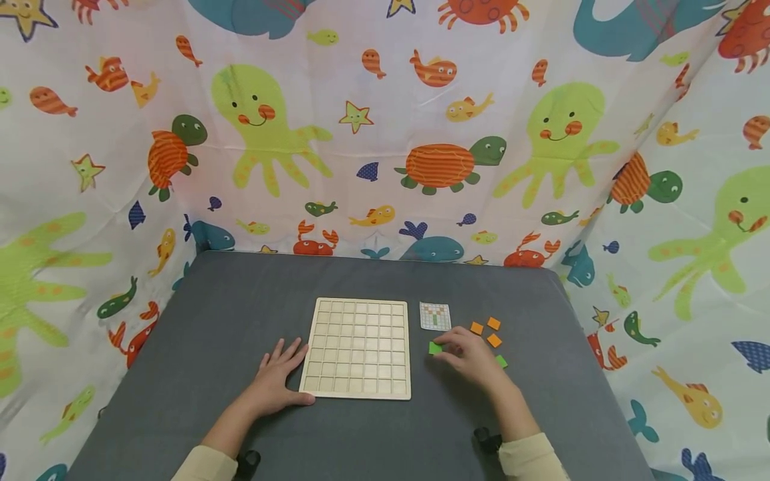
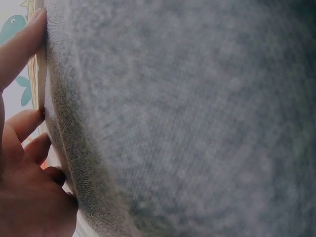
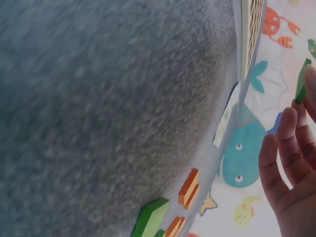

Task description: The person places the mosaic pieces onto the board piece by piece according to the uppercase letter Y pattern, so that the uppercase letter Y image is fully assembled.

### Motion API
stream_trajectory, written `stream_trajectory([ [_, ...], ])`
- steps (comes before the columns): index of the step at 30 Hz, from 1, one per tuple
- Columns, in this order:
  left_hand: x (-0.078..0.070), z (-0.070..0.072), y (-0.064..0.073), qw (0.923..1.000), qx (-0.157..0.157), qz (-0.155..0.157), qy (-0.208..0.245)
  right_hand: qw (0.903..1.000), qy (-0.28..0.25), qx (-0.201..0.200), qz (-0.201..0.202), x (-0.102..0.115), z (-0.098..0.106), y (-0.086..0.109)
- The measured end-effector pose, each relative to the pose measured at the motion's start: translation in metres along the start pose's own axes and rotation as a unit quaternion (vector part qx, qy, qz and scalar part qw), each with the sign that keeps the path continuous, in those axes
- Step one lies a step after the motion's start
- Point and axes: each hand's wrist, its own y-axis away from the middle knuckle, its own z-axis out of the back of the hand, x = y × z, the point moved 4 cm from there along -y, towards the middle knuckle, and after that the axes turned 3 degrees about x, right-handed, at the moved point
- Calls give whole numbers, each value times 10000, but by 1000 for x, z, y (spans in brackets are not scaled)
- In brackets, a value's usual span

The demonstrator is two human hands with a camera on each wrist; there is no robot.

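Note:
A square wooden grid board (image 1: 356, 347) lies on the grey table. At its lower left corner rests my left hand (image 1: 278, 381), fingers spread, thumb along the near edge and fingertips by the left side. Between thumb and fingertip my right hand (image 1: 472, 357) pinches a green square tile (image 1: 435, 348), raised off the cloth in the right wrist view, where the tile (image 3: 302, 81) is seen edge-on. Several orange tiles (image 1: 494, 341) lie beyond the right hand, and another green tile (image 1: 501, 361) is partly hidden behind it.
A small printed pattern card (image 1: 434, 316) lies just right of the board, above the right hand. Grey cloth covers the table (image 1: 240, 300). A curtain (image 1: 361, 167) with sea animals hangs behind and at both sides.

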Motion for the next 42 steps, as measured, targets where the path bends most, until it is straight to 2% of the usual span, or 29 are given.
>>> stream_trajectory([
  [8,-1,-1,-1,10000,57,53,-12,10000,-53,23,-8,4,-6,-5],
  [17,-3,3,0,10000,-30,-19,74,9994,-302,128,97,12,-16,-10],
  [31,-3,1,1,9999,-57,-75,67,9985,-306,217,391,29,-27,-20],
  [42,-6,1,2,9998,-172,-108,6,9976,-397,317,480,36,-45,-27],
])
